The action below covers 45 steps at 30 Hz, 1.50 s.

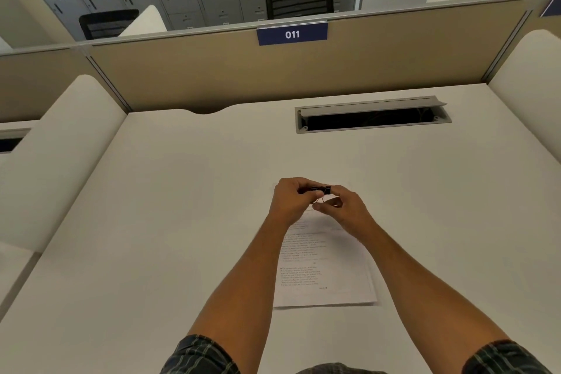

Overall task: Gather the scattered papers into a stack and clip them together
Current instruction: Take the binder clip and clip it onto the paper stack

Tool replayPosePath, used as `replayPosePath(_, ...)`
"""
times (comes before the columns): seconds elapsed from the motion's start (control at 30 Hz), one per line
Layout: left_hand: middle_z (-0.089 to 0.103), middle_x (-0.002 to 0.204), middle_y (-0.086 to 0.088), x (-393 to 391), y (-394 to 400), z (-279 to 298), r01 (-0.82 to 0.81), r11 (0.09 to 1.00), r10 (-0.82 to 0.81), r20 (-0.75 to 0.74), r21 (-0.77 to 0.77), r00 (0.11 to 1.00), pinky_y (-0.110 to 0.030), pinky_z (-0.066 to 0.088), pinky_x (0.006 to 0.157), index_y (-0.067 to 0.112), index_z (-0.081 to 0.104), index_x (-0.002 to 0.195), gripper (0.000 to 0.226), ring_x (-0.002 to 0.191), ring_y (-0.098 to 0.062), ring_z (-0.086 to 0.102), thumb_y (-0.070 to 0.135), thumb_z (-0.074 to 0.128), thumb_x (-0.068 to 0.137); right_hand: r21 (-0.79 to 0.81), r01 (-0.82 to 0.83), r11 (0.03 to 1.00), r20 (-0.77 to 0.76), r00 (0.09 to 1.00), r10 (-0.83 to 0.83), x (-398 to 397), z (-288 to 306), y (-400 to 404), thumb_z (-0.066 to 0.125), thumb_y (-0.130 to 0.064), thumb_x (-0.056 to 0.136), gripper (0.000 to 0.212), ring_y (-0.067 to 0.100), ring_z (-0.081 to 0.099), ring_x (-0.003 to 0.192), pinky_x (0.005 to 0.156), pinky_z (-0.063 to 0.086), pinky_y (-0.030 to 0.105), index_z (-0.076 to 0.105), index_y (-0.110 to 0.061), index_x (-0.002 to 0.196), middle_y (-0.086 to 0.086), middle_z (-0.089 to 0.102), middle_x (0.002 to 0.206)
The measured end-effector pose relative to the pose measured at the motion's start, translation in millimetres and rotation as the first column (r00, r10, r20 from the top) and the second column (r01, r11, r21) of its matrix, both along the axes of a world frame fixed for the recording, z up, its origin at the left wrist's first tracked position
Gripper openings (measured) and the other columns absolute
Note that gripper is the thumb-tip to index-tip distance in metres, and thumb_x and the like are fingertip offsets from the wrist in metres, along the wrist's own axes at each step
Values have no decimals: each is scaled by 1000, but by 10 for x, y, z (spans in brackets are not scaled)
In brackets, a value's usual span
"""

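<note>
A stack of printed white papers point(326, 276) lies squared up on the white desk point(170, 222), slightly right of centre. At the stack's far edge both hands meet over a black binder clip point(318, 190). My left hand point(290, 202) curls around the clip's left side. My right hand point(344, 208) pinches the clip's wire handles from the right. The top edge of the papers is hidden under my hands, so I cannot tell whether the clip's jaws are on the sheets.
An open grey cable tray point(373, 115) is cut into the desk at the back right. A tan partition point(212, 70) with a blue "011" label point(292, 34) closes the back. White side dividers point(54, 143) flank the desk.
</note>
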<state>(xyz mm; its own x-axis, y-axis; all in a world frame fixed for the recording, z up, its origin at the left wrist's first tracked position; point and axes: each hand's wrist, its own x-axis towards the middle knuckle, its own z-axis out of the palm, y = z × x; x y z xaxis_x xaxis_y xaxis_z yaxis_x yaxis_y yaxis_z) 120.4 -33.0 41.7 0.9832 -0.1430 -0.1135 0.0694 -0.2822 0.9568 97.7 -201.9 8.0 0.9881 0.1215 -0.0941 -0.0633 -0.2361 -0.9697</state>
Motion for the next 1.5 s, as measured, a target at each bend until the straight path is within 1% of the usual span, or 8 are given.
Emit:
replayPosePath(0.2, 80, 92, 7, -42, -21, 103, 34, 998, -39, 74, 59, 997, -15, 57, 81, 18, 82, 102, 20, 89, -6, 75, 8, 77, 86, -39, 16, 999, 161, 987, -9, -52, 24, -24, 80, -19, 87, 41, 14, 70, 103, 95, 57, 32, 71, -23, 126, -9, 72, 115)
replayPosePath(0.57, 78, 95, 9, -162, 26, -64, 0, 991, -23, 168, 136, 986, -12, 55, 80, 19, 82, 106, 25, 87, -3, 72, 14, 85, 82, -219, 39, 975, 340, 940, 39, -69, -65, -51, 74, -12, 92, 29, 13, 69, 99, 90, 58, 31, 75, -14, 120, -2, 76, 107)
replayPosePath(0.73, 78, 97, 7, -178, 26, -130, -34, 989, 9, 169, 142, 986, -13, 56, 80, 18, 80, 108, 30, 90, -8, 73, 9, 85, 80, -233, -5, 973, 376, 922, 94, -71, -83, -65, 76, -10, 90, 38, 8, 66, 104, 91, 53, 17, 71, -18, 127, -10, 72, 112)
replayPosePath(0.9, 78, 96, 10, -189, 13, -171, -34, 989, 13, 144, 141, 989, -16, 56, 83, 20, 81, 106, 26, 91, -6, 72, 9, 83, 82, -268, 42, 962, 364, 929, 61, -49, -161, -58, 76, -10, 90, 27, 12, 68, 87, 79, 57, 28, 76, -14, 116, -5, 74, 97)
replayPosePath(1.07, 79, 94, 8, -212, 40, -205, -29, 998, 26, 48, 63, 999, -20, 57, 84, 20, 81, 102, 23, 90, -7, 74, 17, 86, 79, -170, -32, 985, 242, 968, 73, -97, -153, -35, 78, -26, 90, 34, 9, 67, 92, 78, 53, 18, 74, -24, 123, -12, 74, 102)
replayPosePath(1.27, 80, 84, 1, -223, 18, -313, -68, 998, 66, -78, -16, 995, -39, 63, 84, 19, 82, 95, 27, 84, -16, 77, 35, 89, 73, 116, -59, 992, -92, 993, 69, -57, -154, -1, 81, -19, 78, 32, 28, 75, 93, 85, 62, 41, 72, -16, 109, 9, 78, 98)
replayPosePath(1.37, 78, 78, 2, -217, 1, -345, -99, 995, 101, -76, 32, 992, -33, 61, 74, 21, 81, 87, 27, 74, -12, 73, 42, 89, 72, 178, -70, 982, -237, 965, 112, -20, -81, 13, 74, -2, 84, 23, 29, 75, 85, 79, 62, 37, 73, -8, 107, 15, 77, 94)
replayPosePath(1.5, 74, 86, 7, -238, 65, -358, -203, 963, 212, -32, 176, 977, -25, 55, 72, 25, 76, 85, 37, 80, -7, 69, 60, 81, 75, 148, 144, 978, -306, 948, -93, 11, -83, -32, 72, -13, 92, 10, 22, 66, 65, 63, 56, 32, 70, -6, 98, 14, 72, 80)
